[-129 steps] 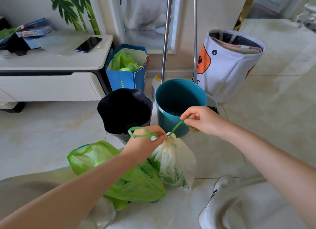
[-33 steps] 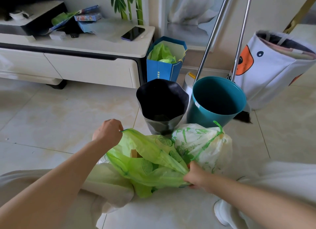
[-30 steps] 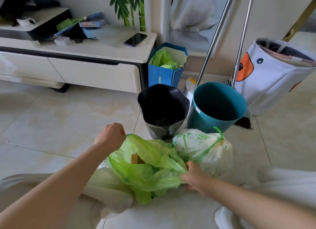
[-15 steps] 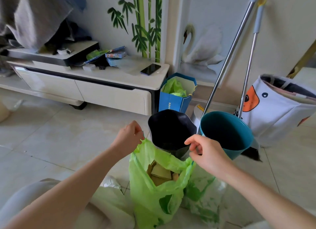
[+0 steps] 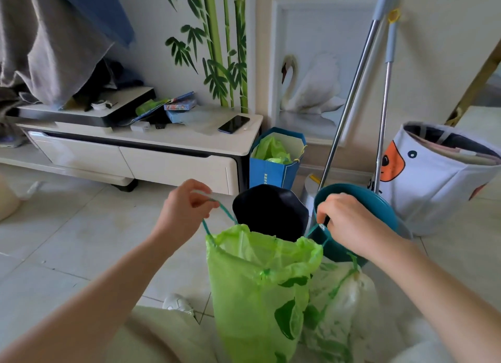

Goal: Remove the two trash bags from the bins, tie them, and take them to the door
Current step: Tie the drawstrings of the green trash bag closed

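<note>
A bright green trash bag [image 5: 257, 289] hangs upright in front of me, its mouth gathered by a green drawstring. My left hand [image 5: 187, 205] pinches the drawstring loop on the bag's left side. My right hand [image 5: 349, 221] pinches the drawstring on its right side. A white trash bag with green print [image 5: 344, 297], tied at the top, lies on the floor just right of the green one. Behind them stand a black bin [image 5: 271, 210] and a teal bin [image 5: 379, 208], both without bags.
A white low cabinet [image 5: 168, 156] with a phone [image 5: 233, 124] stands at the left. A blue paper bag [image 5: 273, 162], two metal poles [image 5: 349, 102] and a white fabric basket [image 5: 439, 178] line the wall. My knee and shoe [image 5: 177, 303] are below.
The green bag has been raised upright off the floor. Both hands moved from its rim to the drawstring ends and pulled them outward, narrowing the mouth. The camera tilted up.
</note>
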Tool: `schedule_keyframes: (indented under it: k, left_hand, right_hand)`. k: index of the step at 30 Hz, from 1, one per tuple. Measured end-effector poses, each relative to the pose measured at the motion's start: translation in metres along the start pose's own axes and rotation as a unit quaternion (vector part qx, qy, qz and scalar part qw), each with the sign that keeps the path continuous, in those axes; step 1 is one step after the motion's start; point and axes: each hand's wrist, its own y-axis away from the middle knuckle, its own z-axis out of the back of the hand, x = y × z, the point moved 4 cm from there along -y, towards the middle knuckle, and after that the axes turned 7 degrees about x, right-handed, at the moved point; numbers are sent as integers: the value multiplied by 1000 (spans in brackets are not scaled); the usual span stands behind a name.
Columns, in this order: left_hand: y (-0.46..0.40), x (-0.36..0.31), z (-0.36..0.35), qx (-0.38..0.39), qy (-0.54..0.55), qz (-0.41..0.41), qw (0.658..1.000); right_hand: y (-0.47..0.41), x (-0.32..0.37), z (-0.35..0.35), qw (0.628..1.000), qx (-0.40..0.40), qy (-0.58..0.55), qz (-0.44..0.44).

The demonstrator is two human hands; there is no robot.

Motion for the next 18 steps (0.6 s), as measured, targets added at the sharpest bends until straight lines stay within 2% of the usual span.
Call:
schedule_keyframes:
  k: [3,11,15,18]
  left_hand:
    - [-1,11,5,10,-75,-1,997]
    - [0,51,18,-30,-118,55,991]
    - [1,53,26,-76,-164,23,983]
    - [-4,58,36,-112,-101,64,986]
  right_hand:
    - [-1,-9,-5,999,25,25,-9]
    - [3,-19,-11,995,-16,29,-95]
    - [4,-32,-4,979,-114,-48,-163]
    - [7,-43,1,950,-156,-173,-208]
